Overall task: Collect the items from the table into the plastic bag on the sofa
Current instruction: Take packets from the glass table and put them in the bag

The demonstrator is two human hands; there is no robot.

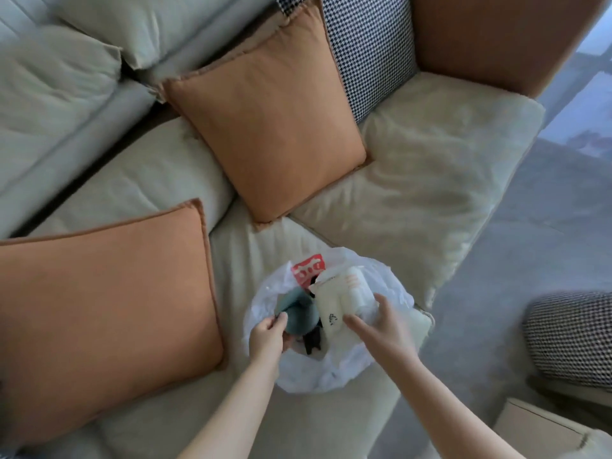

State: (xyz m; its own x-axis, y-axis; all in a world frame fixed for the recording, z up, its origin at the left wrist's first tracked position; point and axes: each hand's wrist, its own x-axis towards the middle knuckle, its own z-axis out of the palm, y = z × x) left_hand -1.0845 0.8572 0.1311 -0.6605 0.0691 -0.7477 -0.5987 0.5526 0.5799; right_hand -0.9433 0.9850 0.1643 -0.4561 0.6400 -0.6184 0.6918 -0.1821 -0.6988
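My left hand (pixel 267 332) pinches plastic bag (pixel 331 369) rim on sofa (pixel 430 180); my right hand (pixel 384 329) grips cream pouch (pixel 341 303) over bag mouth.

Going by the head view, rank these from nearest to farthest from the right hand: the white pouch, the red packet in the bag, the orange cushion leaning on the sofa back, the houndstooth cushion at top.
From the right hand:
1. White pouch, in its grip at the bag mouth.
2. Red packet, at the bag's far side.
3. Orange cushion, mid-sofa, beyond the bag.
4. Houndstooth cushion, top, against the sofa back.
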